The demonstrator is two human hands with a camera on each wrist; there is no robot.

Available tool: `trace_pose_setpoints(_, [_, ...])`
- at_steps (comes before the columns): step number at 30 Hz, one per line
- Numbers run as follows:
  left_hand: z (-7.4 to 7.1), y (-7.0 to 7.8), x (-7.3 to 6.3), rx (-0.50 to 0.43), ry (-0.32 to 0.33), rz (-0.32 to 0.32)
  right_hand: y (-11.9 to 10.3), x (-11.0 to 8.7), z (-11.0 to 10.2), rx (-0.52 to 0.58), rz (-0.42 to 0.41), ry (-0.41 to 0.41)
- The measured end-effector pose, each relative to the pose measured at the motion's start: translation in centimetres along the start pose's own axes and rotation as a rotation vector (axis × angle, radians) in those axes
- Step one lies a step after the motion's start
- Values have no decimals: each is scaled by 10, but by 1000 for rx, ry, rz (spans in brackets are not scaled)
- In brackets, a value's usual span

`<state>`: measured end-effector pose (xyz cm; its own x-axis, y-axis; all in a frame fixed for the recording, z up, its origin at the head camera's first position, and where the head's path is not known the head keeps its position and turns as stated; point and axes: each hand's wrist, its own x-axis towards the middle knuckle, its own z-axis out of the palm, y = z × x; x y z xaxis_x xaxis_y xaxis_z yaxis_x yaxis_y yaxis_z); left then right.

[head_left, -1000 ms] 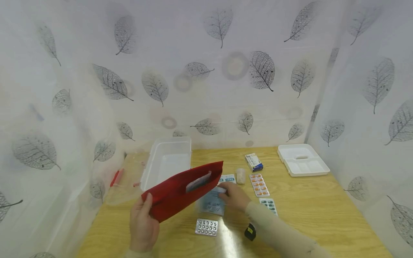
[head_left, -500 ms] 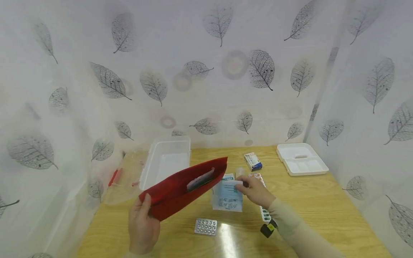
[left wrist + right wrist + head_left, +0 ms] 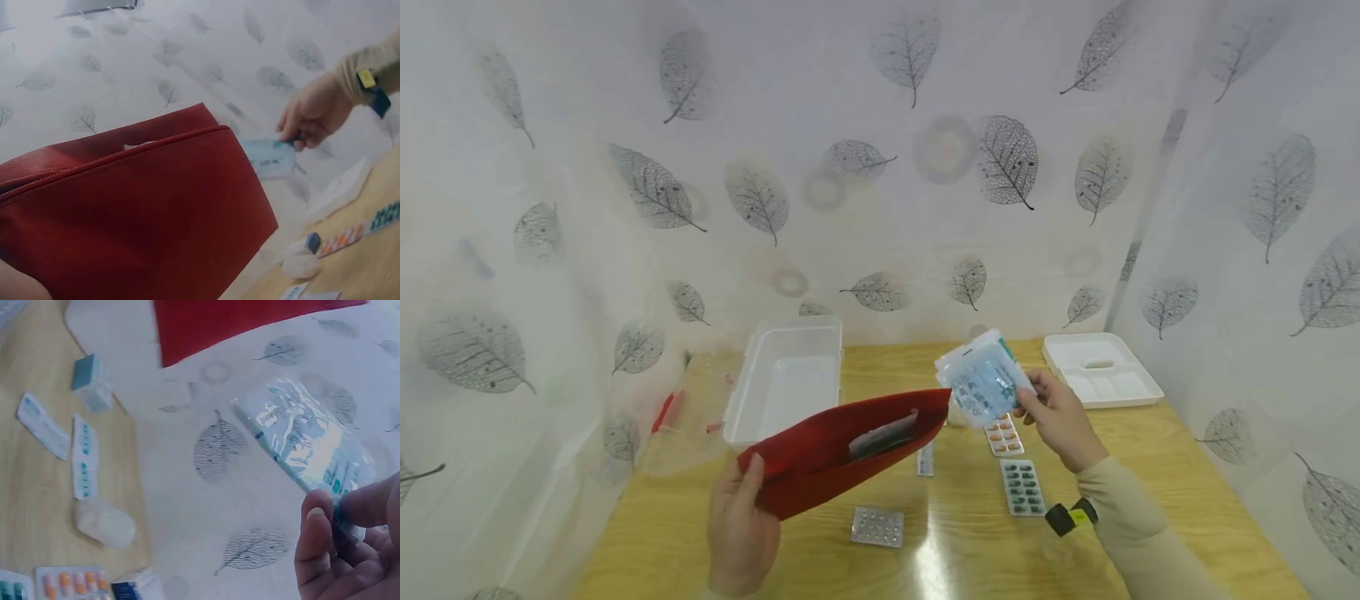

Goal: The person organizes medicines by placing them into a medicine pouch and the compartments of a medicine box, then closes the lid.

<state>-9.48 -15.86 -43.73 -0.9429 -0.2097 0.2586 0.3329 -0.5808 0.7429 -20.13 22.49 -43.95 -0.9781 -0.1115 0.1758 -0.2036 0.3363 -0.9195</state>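
Observation:
My left hand (image 3: 743,533) grips the left end of a red zippered pouch (image 3: 820,483), thumb on its near side. The pouch is tilted with its mouth unzipped, and a whitish flat item (image 3: 883,437) shows inside. To its right, my right hand (image 3: 1063,417) pinches a light-blue, clear-wrapped packet (image 3: 981,379) by one edge, raised above the table. Print and shiny plastic show on the packet (image 3: 300,437) in the right wrist view; its contents cannot be made out. In the left wrist view the pouch (image 3: 144,219) partly hides the packet.
On the wooden table lie a silver blister pack (image 3: 877,527), green (image 3: 1022,487) and orange (image 3: 1004,436) capsule packs, a whitish roll (image 3: 105,523), a small box (image 3: 92,381) and white strips (image 3: 85,459). A clear bin (image 3: 801,387) stands back left, a white divided tray (image 3: 1105,390) back right.
My right hand has lifted the packet from low beside the pouch, up and to the right, uncovering a narrow strip on the table. The pouch has shifted slightly right.

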Motion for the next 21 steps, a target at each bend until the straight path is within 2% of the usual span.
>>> trace_pose_setpoints(4, [0, -7, 0, 0, -32, -9, -14, -7, -13, -2, -106, 73])
trace_pose_setpoints(9, [2, -15, -1, 54, -19, -80, -35, -19, -21, 18, -204, 80])
trace_pose_setpoints(14, [7, -23, -2, 156, 16, -154, -53, -31, -21, 48, -301, 10])
trace_pose_setpoints(18, [10, -29, -3, 189, 13, -174, -60, -37, -17, 75, -393, -93])
trace_pose_setpoints(21, [13, -33, -3, 198, 9, -189, -61, -38, -13, 60, -436, -136])
